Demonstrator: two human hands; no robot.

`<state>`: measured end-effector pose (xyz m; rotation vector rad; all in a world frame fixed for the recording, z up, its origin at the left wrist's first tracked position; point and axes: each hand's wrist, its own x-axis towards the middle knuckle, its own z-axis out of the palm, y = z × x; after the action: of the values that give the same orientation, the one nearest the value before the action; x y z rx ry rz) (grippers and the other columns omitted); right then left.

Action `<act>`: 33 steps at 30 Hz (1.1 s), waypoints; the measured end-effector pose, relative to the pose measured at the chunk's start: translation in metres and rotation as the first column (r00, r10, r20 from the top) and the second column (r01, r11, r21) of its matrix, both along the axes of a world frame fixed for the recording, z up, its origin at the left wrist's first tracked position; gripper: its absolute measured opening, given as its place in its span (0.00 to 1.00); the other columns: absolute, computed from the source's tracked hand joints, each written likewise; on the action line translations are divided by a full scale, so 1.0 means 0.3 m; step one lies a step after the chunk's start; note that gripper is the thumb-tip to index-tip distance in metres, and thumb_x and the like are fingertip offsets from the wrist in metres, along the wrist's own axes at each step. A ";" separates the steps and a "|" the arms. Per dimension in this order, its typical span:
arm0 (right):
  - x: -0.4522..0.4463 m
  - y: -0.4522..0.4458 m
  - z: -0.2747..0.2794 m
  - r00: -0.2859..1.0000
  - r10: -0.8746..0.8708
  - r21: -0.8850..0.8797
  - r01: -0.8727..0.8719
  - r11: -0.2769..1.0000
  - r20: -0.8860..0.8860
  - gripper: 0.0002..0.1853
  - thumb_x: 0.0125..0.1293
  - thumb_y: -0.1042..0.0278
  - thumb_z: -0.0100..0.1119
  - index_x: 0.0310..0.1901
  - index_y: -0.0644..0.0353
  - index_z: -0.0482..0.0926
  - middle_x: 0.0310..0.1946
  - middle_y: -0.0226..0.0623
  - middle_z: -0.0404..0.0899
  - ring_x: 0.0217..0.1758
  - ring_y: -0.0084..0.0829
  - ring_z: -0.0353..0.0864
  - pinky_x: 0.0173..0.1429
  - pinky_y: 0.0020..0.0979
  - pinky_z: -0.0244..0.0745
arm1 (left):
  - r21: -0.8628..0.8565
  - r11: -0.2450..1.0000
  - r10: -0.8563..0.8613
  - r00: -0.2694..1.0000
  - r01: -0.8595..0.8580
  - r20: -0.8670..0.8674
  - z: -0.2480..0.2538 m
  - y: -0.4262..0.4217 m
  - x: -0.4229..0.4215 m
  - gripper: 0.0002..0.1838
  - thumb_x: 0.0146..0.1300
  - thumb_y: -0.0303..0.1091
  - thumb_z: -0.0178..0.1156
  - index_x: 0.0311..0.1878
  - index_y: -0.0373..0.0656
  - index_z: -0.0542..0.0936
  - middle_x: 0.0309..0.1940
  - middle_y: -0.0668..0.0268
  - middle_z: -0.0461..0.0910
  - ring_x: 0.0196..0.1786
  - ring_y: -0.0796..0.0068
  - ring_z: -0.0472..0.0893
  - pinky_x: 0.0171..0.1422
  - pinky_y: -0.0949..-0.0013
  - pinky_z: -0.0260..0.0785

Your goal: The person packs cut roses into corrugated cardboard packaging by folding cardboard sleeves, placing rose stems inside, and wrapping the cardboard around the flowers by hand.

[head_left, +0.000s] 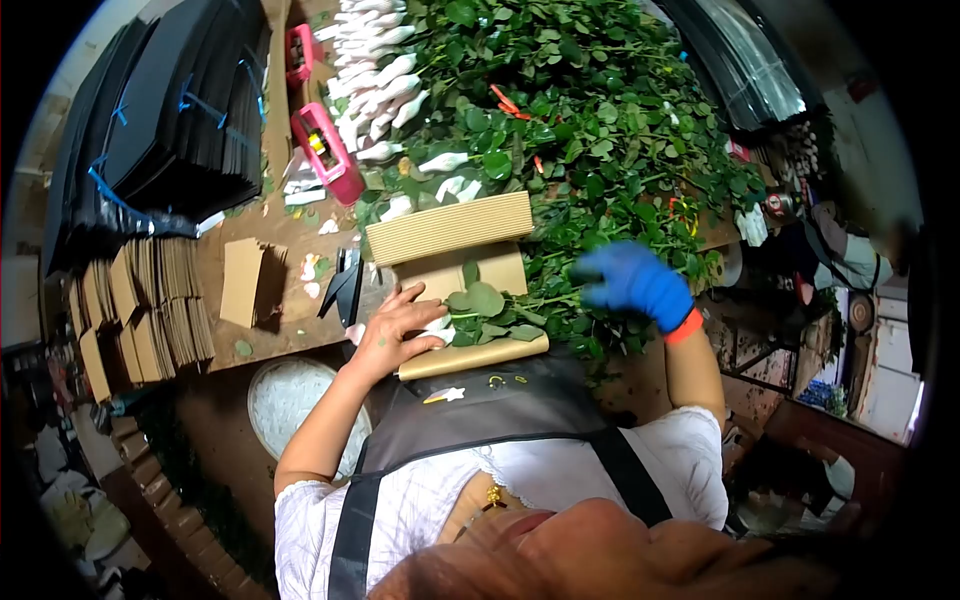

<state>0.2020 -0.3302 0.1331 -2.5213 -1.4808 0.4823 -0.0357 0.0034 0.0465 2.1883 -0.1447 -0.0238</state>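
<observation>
Corrugated cardboard wrap [450, 228]: matt paper, ribbed far flap, smooth inner panel, near edge smooth with a slight sheen. Rose foliage [600, 130] beyond and right of wrap: leaves smooth, semi-glossy. Bud sleeves [380, 95] beyond wrap: white, soft-looking; paper or foam, can't tell. Pink basket [343, 180] left of wrap: glossy moulded plastic. Surface [285, 335] left of wrap: wood, worn, matt. Folded cardboard stack [150, 310] farther left: plain matt. Glove [635, 285] right of wrap: matt fabric. Apron [470, 410] just nearside of wrap: smooth, low sheen. Shirt [430, 520] behind apron: light woven cloth.
</observation>
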 end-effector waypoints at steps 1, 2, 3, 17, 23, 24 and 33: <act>0.058 0.030 0.033 0.998 -0.056 0.077 0.057 0.995 -0.015 0.11 0.62 0.59 0.63 0.45 0.47 0.84 0.30 0.38 0.83 0.39 0.43 0.85 0.45 0.44 0.80 | 0.004 1.000 -0.009 1.000 0.009 0.008 -0.005 0.003 0.000 0.29 0.54 0.48 0.76 0.59 0.51 0.85 0.58 0.63 0.85 0.74 0.51 0.72 0.81 0.40 0.53; 0.134 0.077 0.016 0.983 -0.175 0.185 0.161 0.970 0.061 0.11 0.62 0.59 0.63 0.46 0.48 0.84 0.34 0.37 0.84 0.42 0.43 0.85 0.47 0.43 0.80 | 0.013 1.000 -0.020 1.000 0.020 0.008 -0.002 0.006 0.002 0.29 0.54 0.48 0.76 0.59 0.51 0.85 0.58 0.63 0.85 0.74 0.51 0.72 0.81 0.40 0.54; 0.226 0.130 -0.022 0.947 -0.296 0.300 0.249 0.921 0.124 0.12 0.63 0.59 0.63 0.46 0.48 0.84 0.37 0.35 0.85 0.44 0.43 0.84 0.49 0.42 0.79 | 0.025 0.999 -0.032 0.999 0.032 0.007 0.008 0.010 0.007 0.29 0.54 0.48 0.76 0.60 0.51 0.85 0.57 0.63 0.86 0.74 0.51 0.72 0.81 0.40 0.54; 0.507 0.364 -0.073 0.847 -0.320 0.394 0.144 0.908 0.426 0.20 0.60 0.69 0.66 0.55 0.45 0.82 0.46 0.35 0.83 0.51 0.43 0.80 0.57 0.43 0.75 | 0.178 0.982 0.035 0.983 -0.068 0.182 0.010 -0.026 0.018 0.14 0.60 0.37 0.72 0.48 0.44 0.89 0.50 0.64 0.88 0.58 0.58 0.82 0.67 0.54 0.69; 0.458 0.232 -0.068 0.833 -0.251 0.228 0.155 0.961 0.493 0.25 0.57 0.73 0.64 0.58 0.44 0.81 0.48 0.33 0.85 0.50 0.43 0.83 0.56 0.44 0.77 | 0.030 0.997 0.064 0.991 -0.068 0.116 0.016 -0.033 0.030 0.12 0.60 0.34 0.71 0.45 0.41 0.88 0.41 0.63 0.84 0.47 0.57 0.82 0.53 0.59 0.74; 0.448 0.202 -0.057 0.827 -0.268 0.316 0.116 0.942 0.494 0.26 0.57 0.73 0.64 0.60 0.44 0.80 0.51 0.36 0.84 0.51 0.43 0.83 0.57 0.44 0.78 | 0.030 0.999 0.041 0.990 -0.045 0.136 0.013 -0.027 0.034 0.12 0.61 0.34 0.71 0.45 0.40 0.87 0.39 0.62 0.84 0.46 0.56 0.82 0.53 0.59 0.74; 0.416 0.098 -0.063 0.826 -0.537 0.306 0.473 0.826 0.172 0.25 0.66 0.62 0.55 0.66 0.45 0.76 0.61 0.41 0.80 0.60 0.48 0.81 0.63 0.45 0.78 | -0.049 0.997 0.063 0.998 -0.062 0.017 0.018 -0.027 0.037 0.09 0.61 0.33 0.71 0.41 0.39 0.84 0.37 0.59 0.81 0.45 0.55 0.81 0.50 0.58 0.73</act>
<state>0.3269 -0.3009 0.1142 -2.6821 -0.7867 -0.1131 -0.0247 -0.0046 0.0519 2.1440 -0.0866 0.0345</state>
